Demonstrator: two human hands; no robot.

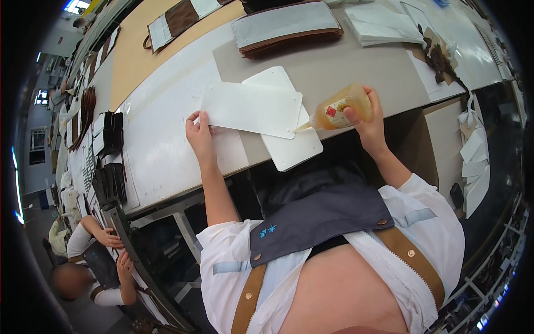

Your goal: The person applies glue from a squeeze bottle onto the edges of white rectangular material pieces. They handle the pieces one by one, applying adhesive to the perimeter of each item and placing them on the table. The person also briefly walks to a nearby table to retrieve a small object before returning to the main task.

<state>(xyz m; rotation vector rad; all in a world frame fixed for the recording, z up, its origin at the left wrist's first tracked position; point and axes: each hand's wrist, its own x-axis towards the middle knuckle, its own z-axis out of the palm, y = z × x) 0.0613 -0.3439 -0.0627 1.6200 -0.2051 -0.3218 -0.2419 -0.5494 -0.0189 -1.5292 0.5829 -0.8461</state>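
My left hand (201, 132) pinches the left end of a white rectangular sheet (250, 107) between thumb and fingers. Beneath that sheet lies another white piece with rounded corners (292, 148), set at an angle and reaching past the table's near edge. In my right hand (369, 119) is a translucent squeeze bottle (342, 109) with amber liquid, tilted so that its narrow nozzle points left and down. The nozzle's tip is at the lower right corner of the upper sheet, near a small dot; whether it touches cannot be told.
A stack of brown pieces topped by a white sheet (288, 23) lies at the back of the table, with white sheets (381, 23) to its right. Black folded pieces (109, 179) stand at the left. A co-worker (102, 259) works at lower left. An open compartment (434, 142) is at right.
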